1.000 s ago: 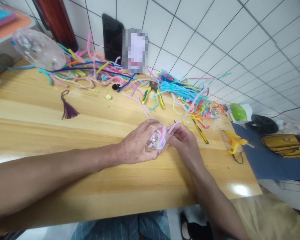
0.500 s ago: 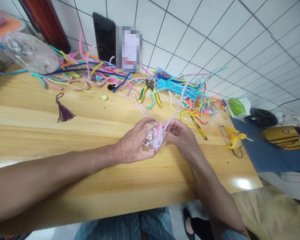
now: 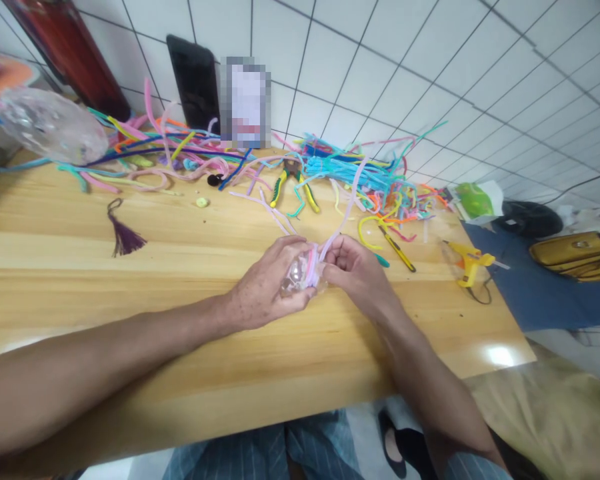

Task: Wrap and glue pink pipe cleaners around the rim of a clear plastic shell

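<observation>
My left hand (image 3: 265, 283) is wrapped round a small clear plastic piece (image 3: 293, 277), perhaps part of a bottle, above the middle of the wooden table. Pink and lilac pipe cleaner bands circle the plastic piece near its right side. A lilac pipe cleaner (image 3: 347, 210) rises from the bands and curves up to the right. At its lower end, my right hand (image 3: 353, 270) pinches it between thumb and fingers against the plastic piece. The undersides of the plastic piece and some fingertips are hidden.
Pliers (image 3: 293, 183), bundled blue pipe cleaners (image 3: 347, 175) and loose coloured ones lie along the tiled wall. A yellow craft knife (image 3: 397, 248) and a glue gun (image 3: 470, 262) are on the right. To the left are a purple tassel (image 3: 125, 230) and a clear bottle (image 3: 53, 127).
The view has shifted slightly. Both hands keep hold of the banded plastic piece and the lilac pipe cleaner, whose free end leans a little differently. A teal object now shows beside my right hand.
</observation>
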### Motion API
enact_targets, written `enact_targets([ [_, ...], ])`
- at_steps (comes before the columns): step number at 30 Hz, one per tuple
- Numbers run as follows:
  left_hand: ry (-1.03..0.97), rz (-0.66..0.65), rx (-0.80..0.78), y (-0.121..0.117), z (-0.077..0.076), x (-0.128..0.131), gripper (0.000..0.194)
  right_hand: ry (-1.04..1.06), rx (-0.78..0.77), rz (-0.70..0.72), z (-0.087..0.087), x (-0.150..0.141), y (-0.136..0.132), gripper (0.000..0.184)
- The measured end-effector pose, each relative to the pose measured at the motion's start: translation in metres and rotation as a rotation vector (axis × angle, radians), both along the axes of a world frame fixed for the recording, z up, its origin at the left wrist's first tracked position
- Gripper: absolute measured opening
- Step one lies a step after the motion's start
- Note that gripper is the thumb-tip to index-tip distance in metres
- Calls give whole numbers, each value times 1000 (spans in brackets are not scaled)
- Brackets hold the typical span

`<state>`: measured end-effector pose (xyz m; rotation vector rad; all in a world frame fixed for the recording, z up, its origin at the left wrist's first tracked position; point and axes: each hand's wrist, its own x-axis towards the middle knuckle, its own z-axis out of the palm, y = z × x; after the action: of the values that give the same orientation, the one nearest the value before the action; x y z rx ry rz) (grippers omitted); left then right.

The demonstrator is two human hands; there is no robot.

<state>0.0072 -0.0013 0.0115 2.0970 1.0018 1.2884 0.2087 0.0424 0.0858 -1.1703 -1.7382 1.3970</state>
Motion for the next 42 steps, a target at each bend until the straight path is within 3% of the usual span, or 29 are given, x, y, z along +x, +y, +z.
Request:
enact_targets([
  [4,12,16,10,1,0,-1,66,37,41,-103,-8,-3,-7,40],
  [6,24,16,17,2,2,-2,64,33,141,-203,-13,-5,-12,47],
  [8,23,19,29,3,3,-3,59,-17,318,-259,-15,-7,-17,41],
  [12,-1,37,37,3,3,-3,54,-163,691,-175,-17,-7,-22,7],
  [19,-28,45,-56,4,6,-6,50,-292,895,-23,-18,2,-24,19],
  [25,-100,67,-247,9,14,-8,47,-344,884,129,-15,11,-16,43],
  [30,-191,55,-364,13,17,-7,45,-361,885,196,-22,14,-12,69],
  [42,-55,89,-249,13,15,-9,48,-332,929,191,-31,15,-11,72],
])
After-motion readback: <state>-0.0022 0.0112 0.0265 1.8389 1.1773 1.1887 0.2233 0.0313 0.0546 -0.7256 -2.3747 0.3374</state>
